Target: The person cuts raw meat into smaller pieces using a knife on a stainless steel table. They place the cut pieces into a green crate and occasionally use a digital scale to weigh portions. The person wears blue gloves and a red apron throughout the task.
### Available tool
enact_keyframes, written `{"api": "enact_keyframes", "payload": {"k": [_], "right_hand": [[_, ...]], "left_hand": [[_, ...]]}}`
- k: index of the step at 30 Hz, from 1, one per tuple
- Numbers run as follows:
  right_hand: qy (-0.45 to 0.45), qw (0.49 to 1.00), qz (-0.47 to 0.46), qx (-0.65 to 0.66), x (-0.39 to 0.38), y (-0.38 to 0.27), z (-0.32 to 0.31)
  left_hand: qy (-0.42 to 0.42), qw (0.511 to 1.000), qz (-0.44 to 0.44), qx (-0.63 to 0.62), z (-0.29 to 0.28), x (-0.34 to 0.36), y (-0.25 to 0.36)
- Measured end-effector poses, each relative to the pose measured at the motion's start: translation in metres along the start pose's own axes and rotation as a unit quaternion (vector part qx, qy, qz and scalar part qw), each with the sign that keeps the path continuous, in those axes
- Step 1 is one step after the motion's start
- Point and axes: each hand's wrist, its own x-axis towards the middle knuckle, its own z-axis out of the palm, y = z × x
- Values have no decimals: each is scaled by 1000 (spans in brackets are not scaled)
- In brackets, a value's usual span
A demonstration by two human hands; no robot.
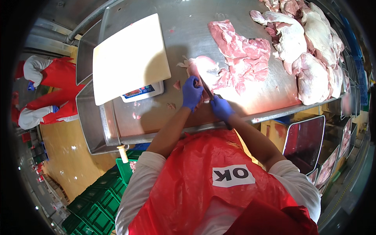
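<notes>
On the steel table, my gloved left hand grips a pale pink piece of meat, its fingers curled. Just right of it, my gloved right hand is closed on a knife, whose blade points up and left against that meat. A larger spread piece of pink meat lies to the right, behind my right hand.
A white cutting board rests over a scale at the left. Several large meat pieces fill the table's right end. Green crates and steel bins stand below. Two co-workers in red aprons are beyond the left side.
</notes>
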Motion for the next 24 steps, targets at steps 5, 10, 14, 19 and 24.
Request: {"api": "enact_keyframes", "payload": {"k": [5, 10, 14, 19, 24], "right_hand": [[-129, 984, 7, -125, -56, 33, -31], [-214, 962, 14, -167, -115, 16, -97], [-92, 996, 8, 12, -99, 7, -97], [9, 998, 47, 52, -35, -30, -42], [45, 996, 18, 71, 0, -18, 14]], "left_hand": [[-11, 999, 9, 43, -2, -3, -3], [-67, 995, -69, 9, -31, 1, -14], [-57, 994, -88, 18, -41, 23, -5], [74, 979, 114, 150, -9, 21, -4], [-35, 993, -106, 28, -36, 30, -11]]}}
